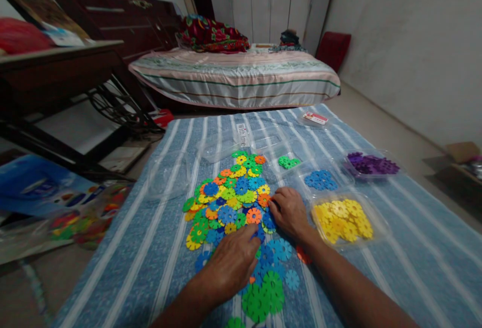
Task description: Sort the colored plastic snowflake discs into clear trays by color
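Observation:
A heap of flat plastic flower-shaped discs (233,197) in green, blue, yellow and orange lies on a blue striped cloth (414,267). My left hand (231,262) rests palm down on the near part of the heap, fingers stretched over blue discs. My right hand (289,212) sits at the heap's right edge, fingers curled and pinched at the discs; what they grip is hidden. To the right stand clear trays: one with yellow discs (344,220), one with blue discs (321,180), one with purple discs (371,164) and one with a few green discs (288,161).
Empty clear trays (226,142) and a clear lid (167,175) lie at the cloth's far side. A striped mattress (237,77) is beyond. A dark wooden table (56,67) stands at left, with a printed bag of more discs (86,217) on the floor.

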Tool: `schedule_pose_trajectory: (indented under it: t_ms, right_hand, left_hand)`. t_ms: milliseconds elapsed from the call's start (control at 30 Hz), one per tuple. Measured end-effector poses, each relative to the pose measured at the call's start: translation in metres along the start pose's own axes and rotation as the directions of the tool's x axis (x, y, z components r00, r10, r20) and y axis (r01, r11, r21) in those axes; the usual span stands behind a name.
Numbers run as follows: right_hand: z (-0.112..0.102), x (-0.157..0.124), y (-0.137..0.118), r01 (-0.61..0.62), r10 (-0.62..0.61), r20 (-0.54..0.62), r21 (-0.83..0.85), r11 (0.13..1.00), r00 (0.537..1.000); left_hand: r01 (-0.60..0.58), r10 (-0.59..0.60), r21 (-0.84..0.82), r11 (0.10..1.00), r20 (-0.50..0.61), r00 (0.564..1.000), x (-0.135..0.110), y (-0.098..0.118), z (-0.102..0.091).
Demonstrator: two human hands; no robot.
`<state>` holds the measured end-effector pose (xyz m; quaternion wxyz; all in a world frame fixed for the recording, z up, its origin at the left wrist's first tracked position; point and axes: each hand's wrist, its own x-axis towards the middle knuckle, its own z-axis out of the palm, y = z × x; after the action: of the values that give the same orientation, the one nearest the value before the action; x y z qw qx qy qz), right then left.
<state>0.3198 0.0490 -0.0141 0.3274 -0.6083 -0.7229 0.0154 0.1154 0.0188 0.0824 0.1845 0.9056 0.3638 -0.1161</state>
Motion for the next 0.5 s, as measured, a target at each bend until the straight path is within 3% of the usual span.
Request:
schedule_pose_trajectory:
  t_ms: [500]
  right_hand:
    - [0.0005, 0.0003, -0.0014, 0.005, -0.005, -0.022, 0.001, 1.0, 1.0]
  left_hand:
    - [0.013, -0.015, -0.124, 0.992, -0.01, 1.0, -0.0033, -0.0036, 0.0001]
